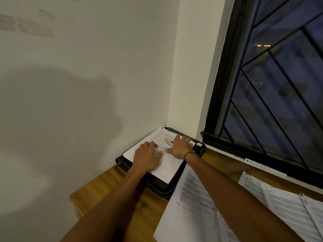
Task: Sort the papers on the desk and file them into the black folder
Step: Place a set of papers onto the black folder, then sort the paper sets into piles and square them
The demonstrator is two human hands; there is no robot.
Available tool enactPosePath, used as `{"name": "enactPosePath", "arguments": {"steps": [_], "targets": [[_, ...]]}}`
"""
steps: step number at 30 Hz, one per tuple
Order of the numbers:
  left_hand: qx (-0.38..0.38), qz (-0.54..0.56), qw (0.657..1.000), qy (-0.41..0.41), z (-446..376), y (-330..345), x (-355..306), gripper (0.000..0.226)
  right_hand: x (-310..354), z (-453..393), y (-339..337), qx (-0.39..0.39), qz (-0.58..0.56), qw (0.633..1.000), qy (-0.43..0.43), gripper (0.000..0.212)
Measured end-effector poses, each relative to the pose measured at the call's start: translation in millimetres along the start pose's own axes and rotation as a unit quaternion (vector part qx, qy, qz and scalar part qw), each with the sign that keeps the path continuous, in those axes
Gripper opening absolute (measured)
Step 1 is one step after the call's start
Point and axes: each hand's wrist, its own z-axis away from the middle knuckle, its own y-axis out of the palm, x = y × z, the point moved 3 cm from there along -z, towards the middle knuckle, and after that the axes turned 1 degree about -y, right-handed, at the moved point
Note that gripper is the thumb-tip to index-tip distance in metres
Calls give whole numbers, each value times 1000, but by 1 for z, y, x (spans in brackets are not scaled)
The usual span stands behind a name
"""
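The black zip-round folder [158, 186] lies in the far corner of the wooden desk [111, 187], against the white wall and just below the dark barred window [272, 81]. A white printed sheet [167, 166] sits on top of it, corner poking past the folder's far edge, w/ both hands on the sheet.

Count: 1 folder, 1 sheet on it, 2 hands. Nearer the person, 1 loose printed page [190, 206] overlaps the folder's near-right corner, partly under the right forearm; further right a fanned stack of printed pages [286, 205], at least 3, exact no. can't tell.

Left hand [146, 158]: fingers flat, roughly together, palm down, pressing the sheet's left part. Right hand [180, 145]: fingers spread wide, thumb out toward the left hand, flat on the sheet's right side near the folder's small label [198, 144]. Thin black band [189, 154] on the right wrist. Neither hand curls round anything.
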Motion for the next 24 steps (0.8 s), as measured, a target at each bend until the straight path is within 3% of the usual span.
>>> {"name": "enactPosePath", "arguments": {"steps": [4, 8, 11, 14, 20, 24], "targets": [[-26, 16, 999, 18, 7, -3, -15, 44, -18, 23, -28, -73, -19, 997, -17, 63], [-38, 47, 996, 60, 20, -3, -51, 35, -74, 70, -59, -90, -113, 988, -50, 29], [-32, 64, 995, 72, 31, 4, -71, 36, -121, 106, -69, -93, -163, 981, -39, 15], [-3, 41, 996, 77, 38, 17, -78, 50, -159, 119, -64, -61, -158, 986, 3, 16], [36, -2, 995, 92, 47, 35, -82, 58, -182, 126, -12, 74, -37, 996, -34, 57], [23, 9, 995, 96, 52, 38, -78, 56, -177, 120, -3, 60, -60, 994, -67, 39]]}}
